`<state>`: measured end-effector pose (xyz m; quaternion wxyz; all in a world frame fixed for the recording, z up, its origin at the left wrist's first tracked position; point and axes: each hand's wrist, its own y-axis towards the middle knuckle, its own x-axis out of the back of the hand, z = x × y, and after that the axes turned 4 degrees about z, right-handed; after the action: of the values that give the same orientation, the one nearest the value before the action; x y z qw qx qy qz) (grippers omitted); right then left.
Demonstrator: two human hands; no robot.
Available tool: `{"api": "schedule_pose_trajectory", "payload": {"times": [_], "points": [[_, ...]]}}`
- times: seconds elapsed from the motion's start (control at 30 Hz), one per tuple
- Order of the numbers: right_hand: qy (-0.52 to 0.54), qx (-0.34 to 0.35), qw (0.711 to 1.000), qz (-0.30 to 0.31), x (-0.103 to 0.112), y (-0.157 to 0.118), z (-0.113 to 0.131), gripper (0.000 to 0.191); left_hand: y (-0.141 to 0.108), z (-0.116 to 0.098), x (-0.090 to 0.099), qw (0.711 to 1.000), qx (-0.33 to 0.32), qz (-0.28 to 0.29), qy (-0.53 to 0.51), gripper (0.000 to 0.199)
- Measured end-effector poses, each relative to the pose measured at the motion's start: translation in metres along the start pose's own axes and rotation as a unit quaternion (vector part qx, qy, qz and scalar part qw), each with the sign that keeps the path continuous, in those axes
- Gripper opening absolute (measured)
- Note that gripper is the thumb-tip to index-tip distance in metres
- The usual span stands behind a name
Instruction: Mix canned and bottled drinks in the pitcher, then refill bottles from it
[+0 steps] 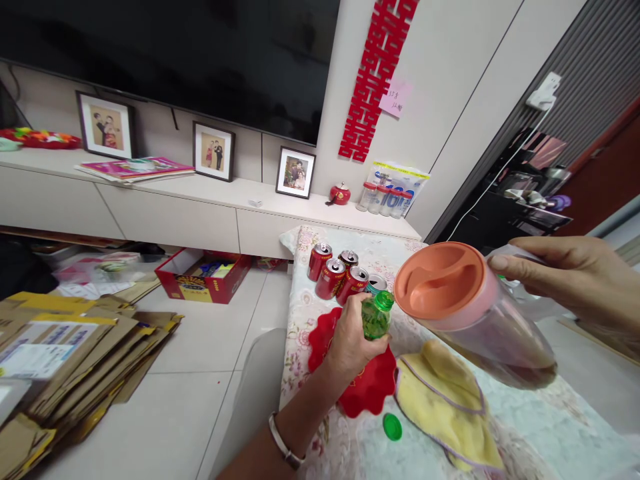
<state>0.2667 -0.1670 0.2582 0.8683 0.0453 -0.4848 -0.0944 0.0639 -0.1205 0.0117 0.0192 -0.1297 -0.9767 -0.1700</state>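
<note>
My left hand (349, 337) is closed around a small green bottle (376, 316) whose mouth is uncovered, holding it over a red scalloped tray (373, 387). My right hand (575, 280) grips the handle of a clear plastic pitcher (505, 333) with an orange lid (440, 280). The pitcher is tilted, its lid end toward the bottle, with brown liquid lying along its lower side. Lid and bottle mouth are close; I cannot tell if liquid flows. A green cap (393, 427) and a yellow cloth (440, 407) lie on the tablecloth (565, 427).
Several opened red cans (330, 279) stand behind the bottle on the table. Beyond, a low cabinet (190, 200) carries framed photos (214, 152), a red pot (340, 194) and several red-capped jars (384, 200). Flattened cardboard (95, 373) and a red box (200, 287) occupy the floor at left.
</note>
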Motion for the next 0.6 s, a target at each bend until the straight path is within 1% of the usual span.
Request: {"api": "schedule_pose_trajectory", "payload": {"times": [0.2, 0.43, 0.6], "points": [[0.004, -0.007, 1.000, 0.010, 0.0013, -0.0006, -0.0008, 0.069, -0.0003, 0.0006, -0.0004, 1.000, -0.001, -0.001, -0.001, 0.067], [0.002, 0.001, 1.000, -0.004, 0.0005, -0.0007, 0.0021, 0.070, -0.0001, -0.0007, 0.0014, 1.000, -0.003, -0.002, 0.015, 0.066], [0.011, 0.004, 1.000, 0.001, 0.0015, -0.0016, 0.0014, 0.071, -0.0009, -0.0018, 0.0018, 1.000, 0.004, -0.001, 0.018, 0.065]]}}
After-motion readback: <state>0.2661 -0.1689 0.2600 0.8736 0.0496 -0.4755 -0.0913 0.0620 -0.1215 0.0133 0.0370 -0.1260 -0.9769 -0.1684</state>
